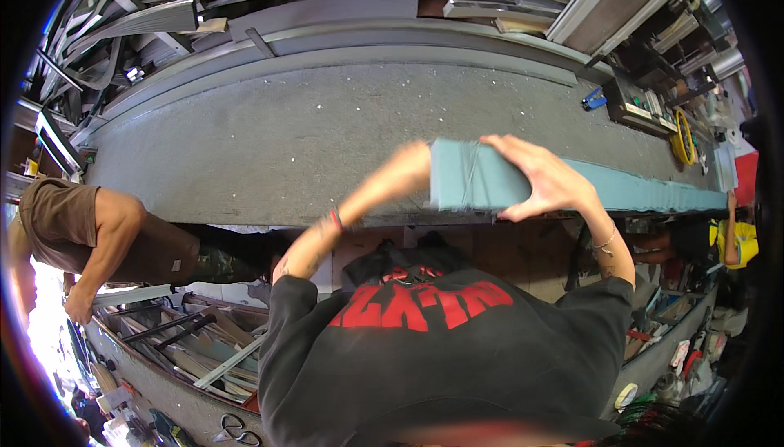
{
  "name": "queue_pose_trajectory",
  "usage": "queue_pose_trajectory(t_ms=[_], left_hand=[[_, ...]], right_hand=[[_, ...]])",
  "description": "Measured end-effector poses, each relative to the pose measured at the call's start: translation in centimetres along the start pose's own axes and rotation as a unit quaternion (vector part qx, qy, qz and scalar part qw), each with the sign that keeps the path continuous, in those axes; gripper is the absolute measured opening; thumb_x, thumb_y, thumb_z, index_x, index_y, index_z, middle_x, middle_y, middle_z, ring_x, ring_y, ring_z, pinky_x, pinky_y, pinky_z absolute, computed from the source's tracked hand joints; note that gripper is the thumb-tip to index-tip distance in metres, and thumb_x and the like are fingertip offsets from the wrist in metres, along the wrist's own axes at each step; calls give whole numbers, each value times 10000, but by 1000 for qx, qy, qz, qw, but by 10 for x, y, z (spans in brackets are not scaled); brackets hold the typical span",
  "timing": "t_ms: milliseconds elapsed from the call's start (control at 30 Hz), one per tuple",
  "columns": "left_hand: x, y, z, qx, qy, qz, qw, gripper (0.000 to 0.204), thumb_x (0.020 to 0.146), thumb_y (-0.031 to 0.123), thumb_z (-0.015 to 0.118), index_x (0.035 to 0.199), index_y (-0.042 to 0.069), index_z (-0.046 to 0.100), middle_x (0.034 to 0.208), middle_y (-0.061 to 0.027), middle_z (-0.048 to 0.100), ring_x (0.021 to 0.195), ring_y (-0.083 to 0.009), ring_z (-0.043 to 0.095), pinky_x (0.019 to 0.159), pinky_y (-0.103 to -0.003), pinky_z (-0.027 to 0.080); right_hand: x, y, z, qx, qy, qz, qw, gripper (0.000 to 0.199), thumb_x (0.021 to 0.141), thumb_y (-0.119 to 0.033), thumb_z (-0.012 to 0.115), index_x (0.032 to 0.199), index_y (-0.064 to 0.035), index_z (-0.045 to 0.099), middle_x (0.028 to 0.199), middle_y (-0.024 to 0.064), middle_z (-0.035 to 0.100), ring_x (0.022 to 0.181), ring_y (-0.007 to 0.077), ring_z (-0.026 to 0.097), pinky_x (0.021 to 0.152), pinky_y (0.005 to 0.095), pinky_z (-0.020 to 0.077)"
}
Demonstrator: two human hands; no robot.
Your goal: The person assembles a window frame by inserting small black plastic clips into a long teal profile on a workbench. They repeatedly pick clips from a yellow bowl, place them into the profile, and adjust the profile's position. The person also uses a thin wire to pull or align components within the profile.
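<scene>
A long, straight light-blue bundle [653, 186] lies along the near edge of the workbench. Its left end, in front of me, looks wrapped, with creased film or thin strands across it. My right hand [549, 179] spans the bundle from above, thumb on the near side and fingers over the far side. At the left end is my left hand [414, 161], smeared by motion; its fingers are hidden behind the bundle's end.
The grey workbench [245, 132] carries a blue tool [594, 100], a dark box [641, 108] and a yellow ring [683, 136] at right. Metal profiles [318, 22] fill the back. One person [114, 218] stands left; another, in yellow [741, 244], is by the bundle's far right end.
</scene>
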State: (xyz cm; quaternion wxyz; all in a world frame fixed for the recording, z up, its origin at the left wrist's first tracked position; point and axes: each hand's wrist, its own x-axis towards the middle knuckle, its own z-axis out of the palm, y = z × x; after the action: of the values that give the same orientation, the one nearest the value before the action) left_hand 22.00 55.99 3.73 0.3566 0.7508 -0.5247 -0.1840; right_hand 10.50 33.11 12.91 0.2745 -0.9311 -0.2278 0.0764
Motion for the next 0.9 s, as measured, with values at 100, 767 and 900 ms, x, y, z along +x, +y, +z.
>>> queue_pose_trajectory(t_ms=[100,767,900], left_hand=[[-35,58,-11,6,-105,3,994,171,873,197,531,839,55,621,681,-170,624,698,-385,626,647,-449,495],[17,-68,-32,-423,-160,3,892,244,914,251,580,844,22,626,632,42,502,558,-48,393,528,-217,332],[-4,-84,57,-391,-12,-87,916,157,907,148,527,873,23,614,741,55,537,662,-28,445,579,-216,374]], right_hand=[[15,16,-3,-50,-6,76,996,947,578,-313,776,1362,-13,338,1207,238,511,1102,389,520,932,418,442],[21,17,24,106,-145,-3,984,940,604,-375,752,1343,65,373,1215,254,531,1098,383,540,925,415,440],[23,21,17,102,-103,3,989,949,586,-388,760,1324,82,392,1226,275,525,1129,385,528,953,414,424]])
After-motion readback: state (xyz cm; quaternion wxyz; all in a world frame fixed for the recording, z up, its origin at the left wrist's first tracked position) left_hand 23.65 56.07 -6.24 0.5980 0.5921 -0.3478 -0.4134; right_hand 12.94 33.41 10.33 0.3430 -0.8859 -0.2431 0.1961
